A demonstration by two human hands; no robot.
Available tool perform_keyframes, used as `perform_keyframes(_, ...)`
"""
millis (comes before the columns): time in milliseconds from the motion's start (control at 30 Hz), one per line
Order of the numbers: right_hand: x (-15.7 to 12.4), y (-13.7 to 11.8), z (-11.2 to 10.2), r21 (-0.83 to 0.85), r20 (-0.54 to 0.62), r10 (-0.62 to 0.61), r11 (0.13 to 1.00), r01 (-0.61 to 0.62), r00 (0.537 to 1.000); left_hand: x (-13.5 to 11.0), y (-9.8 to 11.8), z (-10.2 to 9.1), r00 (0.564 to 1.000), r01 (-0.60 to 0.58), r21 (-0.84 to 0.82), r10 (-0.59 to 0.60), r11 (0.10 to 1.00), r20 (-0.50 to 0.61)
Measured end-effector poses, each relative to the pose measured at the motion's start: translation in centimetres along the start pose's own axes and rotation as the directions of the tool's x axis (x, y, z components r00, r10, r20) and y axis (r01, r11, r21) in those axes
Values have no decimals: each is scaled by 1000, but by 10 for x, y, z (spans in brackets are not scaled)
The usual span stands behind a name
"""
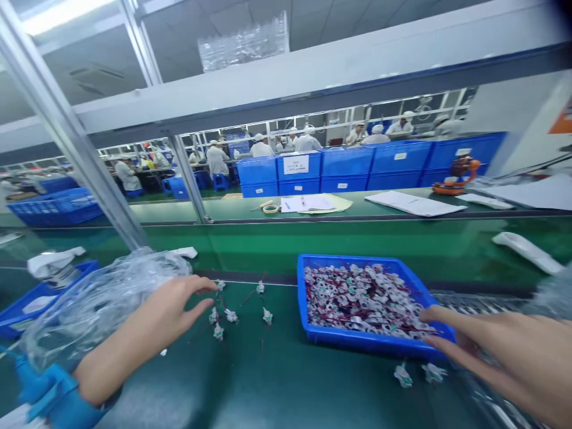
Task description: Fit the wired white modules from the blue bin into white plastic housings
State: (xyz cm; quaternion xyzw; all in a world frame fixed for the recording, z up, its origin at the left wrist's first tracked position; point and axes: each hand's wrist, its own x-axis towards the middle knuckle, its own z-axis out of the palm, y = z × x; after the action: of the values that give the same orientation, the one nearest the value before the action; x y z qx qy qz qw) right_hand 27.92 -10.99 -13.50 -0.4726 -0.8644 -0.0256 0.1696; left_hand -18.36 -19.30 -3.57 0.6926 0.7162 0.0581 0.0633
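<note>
**Loose parts:** Five or so small white-and-green wired parts with thin red leads lie scattered on the green bench mat, just ahead of the left hand's fingertips.

**Left hand:** Open, fingers spread and holding nothing; the fingertips reach the nearest part, though whether they touch it is hard to tell.

**Right hand:** Open and narrowing slightly, fingers stretched forward, with nothing visibly held; the fingertips rest at the near corner of the tray.

**Tray:** A blue plastic tray packed with the same parts sits directly ahead of the right hand.

**Under the right hand:** Two more parts lie on the mat, just below the tray.

**Left of the left hand:** A crumpled clear plastic bag lies beside the forearm, and a blue sleeve cuff covers the wrist end.

**Far ahead:** Stacked blue crates line a further bench, with workers in white coats beyond them.
</note>
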Motion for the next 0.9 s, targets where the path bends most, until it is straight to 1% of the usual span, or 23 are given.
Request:
perform_keyframes(33,15,-17,-3,-17,9,-53,998,53,999,-2,-1,4,1000,13,-7,-13,1000,28)
perform_keyframes(67,32,-38,-9,-33,50,-92,995,93,995,-2,-1,10,998,26,-16,-25,1000,51)
perform_keyframes(100,49,-63,-14,-8,164,-131,991,134,978,-2,0,17,997,37,-25,-35,999,69)
perform_keyframes(167,83,-114,-23,8,370,-157,986,166,916,3,1,31,994,58,-39,-55,998,91)
perform_keyframes(200,98,-138,-25,19,423,-186,980,197,887,6,1,38,993,63,-44,-58,997,99)
perform_keyframes(267,123,-175,-20,64,444,-239,970,236,863,10,-2,50,992,59,-51,-53,997,116)
perform_keyframes(300,133,-188,-14,86,448,-258,966,246,856,11,-5,55,991,54,-54,-48,997,122)
perform_keyframes(367,149,-204,3,117,456,-268,963,241,849,12,-9,63,992,41,-63,-33,997,125)
perform_keyframes(500,167,-215,36,156,502,-288,958,242,816,6,-16,71,992,46,-96,-35,994,120)
perform_keyframes(600,169,-213,44,178,523,-317,948,263,791,-2,-19,72,991,63,-141,-45,988,127)
perform_keyframes(667,166,-206,40,193,519,-336,942,275,786,-7,-19,71,990,62,-186,-37,981,134)
perform_keyframes(733,158,-194,32,210,500,-350,936,281,792,-12,-18,68,990,56,-228,-24,972,141)
perform_keyframes(800,145,-178,22,224,473,-354,934,279,807,-17,-18,65,990,54,-253,-18,966,143)
perform_keyframes(900,119,-155,11,224,450,-341,938,265,825,-23,-22,61,989,53,-255,-17,965,144)
